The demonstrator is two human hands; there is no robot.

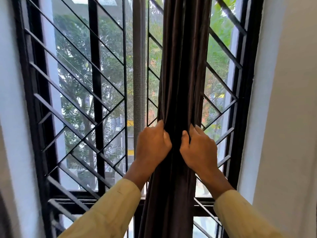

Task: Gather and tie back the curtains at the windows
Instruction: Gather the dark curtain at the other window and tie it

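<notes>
A dark brown curtain (pixel 183 66) hangs bunched into a narrow column in front of the window, right of its middle. My left hand (pixel 152 143) grips the curtain's left edge at mid height, fingers curled into the folds. On the opposite side, level with it, my right hand (pixel 199 148) grips the right edge. The fabric is squeezed between both hands, and below them it falls past the sill. Both forearms wear pale yellow sleeves. No tie-back is visible.
Behind the curtain stands a black window frame with a diagonal metal grille (pixel 82 93). A grey mesh strip (pixel 138 74) runs vertically beside the curtain. White walls (pixel 288 117) flank the window on both sides. Trees show outside.
</notes>
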